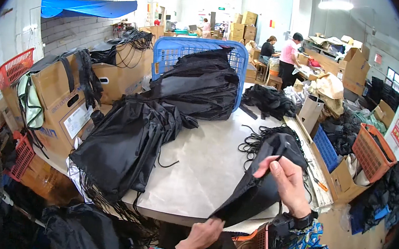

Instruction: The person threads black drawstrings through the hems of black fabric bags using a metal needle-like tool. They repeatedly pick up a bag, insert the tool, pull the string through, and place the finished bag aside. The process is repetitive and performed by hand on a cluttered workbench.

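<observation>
At the table's near edge, my right hand (290, 182) has thumb and finger pinched on the upper edge of a black drawstring bag (256, 198); a short dark end, perhaps cord, sticks up from the pinch. My left hand (202, 236) is closed on the bag's lower corner, closer to me. The bag stretches slantwise between both hands. Just beyond my right hand lies a bunch of black bags (280, 142) with many thin cords spread out. To the left, a stack of black bags (125, 141) lies with its cords hanging over the table edge.
More black bags spill from a blue plastic basket (242, 75) at the table's far side. Cardboard boxes (58, 100) stand at left. An orange-handled tool (319, 184) lies on the right edge strip. An orange crate (374, 151) is farther right. Two people (291, 56) work at the back.
</observation>
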The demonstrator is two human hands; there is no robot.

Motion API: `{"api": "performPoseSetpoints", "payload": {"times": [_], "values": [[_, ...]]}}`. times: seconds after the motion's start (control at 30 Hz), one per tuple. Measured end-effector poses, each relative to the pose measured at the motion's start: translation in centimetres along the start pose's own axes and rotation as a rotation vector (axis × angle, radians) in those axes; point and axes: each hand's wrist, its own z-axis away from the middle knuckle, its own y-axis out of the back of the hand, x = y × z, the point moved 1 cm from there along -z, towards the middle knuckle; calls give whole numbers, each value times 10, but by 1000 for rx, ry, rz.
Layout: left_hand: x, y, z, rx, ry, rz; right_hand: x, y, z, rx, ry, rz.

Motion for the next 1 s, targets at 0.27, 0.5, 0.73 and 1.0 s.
{"api": "performPoseSetpoints", "payload": {"times": [0.27,0.5,0.73,1.0], "values": [[-70,43,48,99,563,-53,-57,157,49,1138,679,-284],[-16,21,-79,206,60,30,-51,82,88,905,642,-72],[-64,9,-100,327,674,518,-32,124,135,777,429,1111],[-198,39,-20,1069,1198,1320,79,357,255,1214,5,914]]}}
